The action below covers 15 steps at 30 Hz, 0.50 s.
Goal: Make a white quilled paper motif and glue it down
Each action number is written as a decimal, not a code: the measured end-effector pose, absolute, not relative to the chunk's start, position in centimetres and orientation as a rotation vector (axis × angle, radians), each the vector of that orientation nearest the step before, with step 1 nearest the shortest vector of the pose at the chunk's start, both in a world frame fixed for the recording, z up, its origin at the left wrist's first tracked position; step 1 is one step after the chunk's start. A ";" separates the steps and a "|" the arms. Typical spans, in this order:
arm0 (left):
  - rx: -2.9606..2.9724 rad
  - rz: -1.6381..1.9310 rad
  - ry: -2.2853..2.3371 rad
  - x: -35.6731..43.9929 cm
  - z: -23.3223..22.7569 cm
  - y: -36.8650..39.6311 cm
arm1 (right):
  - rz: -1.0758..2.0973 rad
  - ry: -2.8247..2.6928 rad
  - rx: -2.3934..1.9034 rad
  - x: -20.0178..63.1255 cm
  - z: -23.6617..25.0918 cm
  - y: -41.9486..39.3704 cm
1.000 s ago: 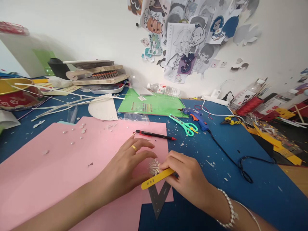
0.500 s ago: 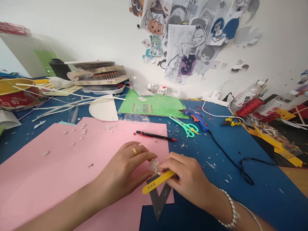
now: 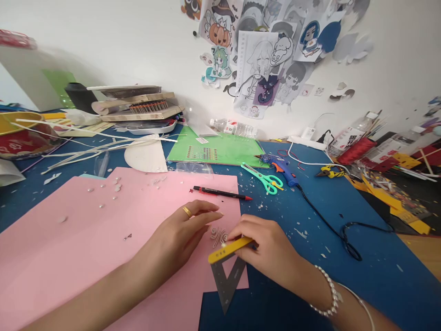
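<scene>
Paper coils point(image 3: 219, 234), small pale spirals, lie on the pink sheet point(image 3: 86, 239) just below the centre of the frame, between the two hands. The left hand point(image 3: 179, 236) rests flat on the pink sheet with its fingers extended and loosely together, fingertips just beside the coils; a gold ring point(image 3: 187, 211) sits on one finger. The right hand point(image 3: 267, 250) is closed in a grip around a yellow tool point(image 3: 229, 249), whose free end points to lower left, just below the coils. Whether the tool touches the coils cannot be determined. A grey set square point(image 3: 227, 280) lies under the yellow tool, overlapping the lower right edge of the pink sheet. A beaded bracelet point(image 3: 329, 294) circles the right wrist.

The pink sheet lies on a blue mat point(image 3: 344, 276). A red-and-black pencil point(image 3: 222, 193) lies near the upper right corner of the pink sheet. Right of centre, on the mat, are teal scissors point(image 3: 265, 179) and a blue glue gun point(image 3: 280, 166) with a black cord point(image 3: 330, 225). A green sheet point(image 3: 227, 151) lies above them, with a plastic bottle point(image 3: 234, 128) behind it.
</scene>
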<state>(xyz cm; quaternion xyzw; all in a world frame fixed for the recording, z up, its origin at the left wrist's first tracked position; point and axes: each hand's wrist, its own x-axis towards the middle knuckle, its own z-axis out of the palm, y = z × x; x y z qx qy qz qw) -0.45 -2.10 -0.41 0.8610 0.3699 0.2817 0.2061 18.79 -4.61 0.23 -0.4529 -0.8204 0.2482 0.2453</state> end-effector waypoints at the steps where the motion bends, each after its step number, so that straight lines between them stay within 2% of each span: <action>1: 2.387 0.821 1.041 -0.5 -0.4 -2.0 | 0.675 -2.198 -1.274 18.9 0.4 -4.4; 7: 2.308 0.886 1.117 -0.7 -0.2 -2.0 | 0.587 -2.032 -1.398 19.7 0.9 -3.0; 15: 2.577 0.428 1.368 -0.4 0.1 -2.5 | 0.512 -2.066 -1.442 19.8 0.3 -2.7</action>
